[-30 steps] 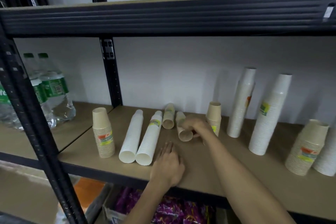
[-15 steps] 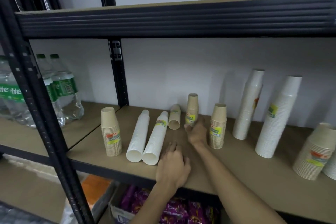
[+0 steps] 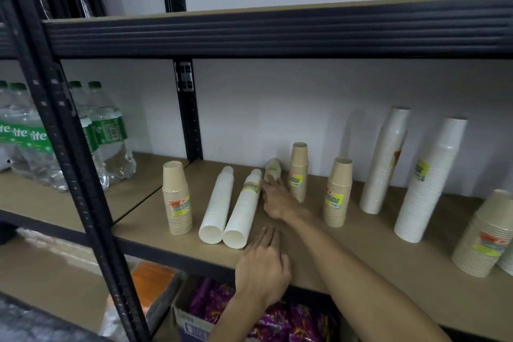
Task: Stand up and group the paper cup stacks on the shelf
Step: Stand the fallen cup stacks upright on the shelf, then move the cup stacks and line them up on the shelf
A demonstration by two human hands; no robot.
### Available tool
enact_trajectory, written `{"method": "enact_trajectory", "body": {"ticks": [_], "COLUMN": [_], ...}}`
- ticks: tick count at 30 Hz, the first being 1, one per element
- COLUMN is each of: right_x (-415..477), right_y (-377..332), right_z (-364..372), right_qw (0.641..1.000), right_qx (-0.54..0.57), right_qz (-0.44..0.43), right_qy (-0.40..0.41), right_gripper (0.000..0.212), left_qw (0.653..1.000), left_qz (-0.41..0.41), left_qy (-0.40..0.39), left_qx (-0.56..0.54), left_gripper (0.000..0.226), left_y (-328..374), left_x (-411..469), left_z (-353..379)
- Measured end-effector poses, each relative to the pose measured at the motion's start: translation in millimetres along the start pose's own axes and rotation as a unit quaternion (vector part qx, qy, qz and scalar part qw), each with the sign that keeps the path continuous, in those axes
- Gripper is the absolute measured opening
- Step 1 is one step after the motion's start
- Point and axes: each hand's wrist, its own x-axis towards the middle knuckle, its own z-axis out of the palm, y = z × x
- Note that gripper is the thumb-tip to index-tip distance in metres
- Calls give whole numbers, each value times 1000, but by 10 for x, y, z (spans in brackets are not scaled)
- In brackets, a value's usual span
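Observation:
On the brown shelf board [image 3: 374, 233] three short tan cup stacks stand upright: one at the left [image 3: 177, 198], one at the back [image 3: 299, 169], one further right [image 3: 337, 191]. Two long white stacks [image 3: 216, 207] [image 3: 243, 209] lie side by side, mouths toward me. A small tan stack [image 3: 273, 170] lies at the back. My right hand [image 3: 277, 198] reaches to it, fingertips at its mouth, fingers apart. My left hand [image 3: 262, 266] rests flat on the shelf's front edge, empty.
Two tall white stacks [image 3: 384, 161] [image 3: 429, 180] stand upright at the right, and a leaning tan stack [image 3: 483, 234] sits at the far right. Water bottles [image 3: 108, 133] fill the left bay behind a black post [image 3: 69, 147]. A box of purple packets [image 3: 277, 319] is below.
My right hand stood a lying tan stack upright at the back, let go of it, and moved left to the other lying tan stack. The left hand stayed put.

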Motion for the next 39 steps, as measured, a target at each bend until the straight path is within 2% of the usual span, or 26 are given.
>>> {"method": "enact_trajectory", "body": {"ticks": [4,6,8,11,14,18,22,24,26,28,33,36,38,39], "right_x": [-364,-590,-706,-688,-641,-628,-728,-850,-949,-1003,-1045,-1259,-1404,-1398], "right_y": [-110,-149,-136,-68,-26,31,154,183,214,239,237,132,-48,-157], "right_z": [-94,-166,-253,-357,-403,-472,-401,-258,-76,34,-16,16,-8,-27], "right_qw": [994,986,981,980,975,969,953,938,937,939,947,942,952,957], "right_qx": [-15,-44,-49,-10,25,99,206,259,263,256,237,208,173,172], "right_qz": [39,59,103,185,218,225,201,186,169,154,159,204,185,166], "right_qy": [98,147,160,73,-17,-12,91,136,157,169,146,166,174,165], "right_gripper": [37,34,39,52,50,47,46,57,64,62,68,57,43,42], "left_qw": [1000,1000,999,999,998,995,992,991,991,990,975,964,955,951], "left_qz": [-10,-12,-15,-10,25,76,102,104,105,110,120,65,-18,-63], "left_qy": [20,24,28,31,38,47,73,79,82,92,176,248,285,290], "left_qx": [-12,-9,8,27,38,54,31,28,23,5,-57,-72,-78,-83], "left_gripper": [65,63,58,50,50,46,44,43,42,40,32,30,30,28], "left_y": [18,25,20,17,-31,-106,-217,-270,-317,-362,-606,-948,-1217,-1360], "left_x": [-3,-27,-51,-93,-156,-279,-427,-482,-518,-557,-691,-712,-649,-599], "left_z": [-29,-16,15,64,92,51,15,-1,-20,-53,-250,-452,-576,-626]}}
